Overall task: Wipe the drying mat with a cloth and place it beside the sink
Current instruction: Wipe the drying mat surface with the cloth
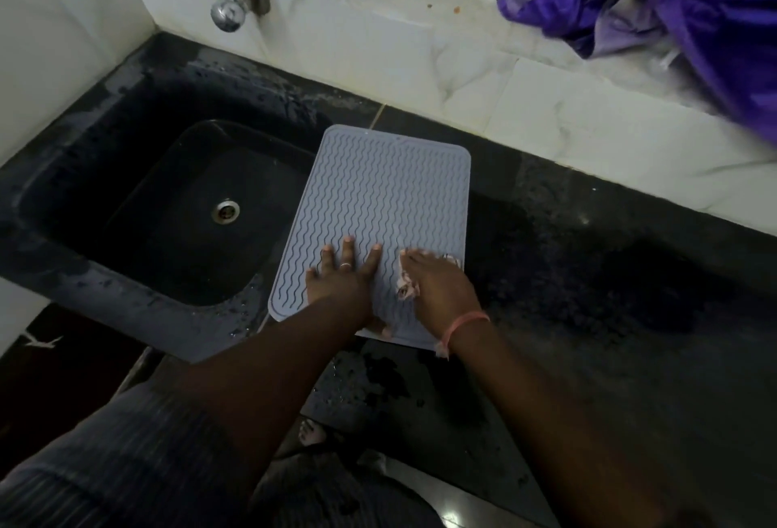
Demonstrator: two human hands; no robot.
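A grey drying mat [378, 199] with wavy ridges lies flat on the black counter, its left edge reaching over the rim of the black sink [176, 216]. My left hand [342, 275] presses flat on the mat's near part, fingers spread. Beside it, my right hand [437, 288] is closed on a small pale cloth [407, 286] that rests against the mat's near right corner. Most of the cloth is hidden under that hand.
A chrome tap [229, 2] sticks out of the white tiled wall above the sink. Purple fabric [656, 10] hangs at the top right. The counter [588, 275] is wet and dark to the right of the mat. My foot and the floor show below.
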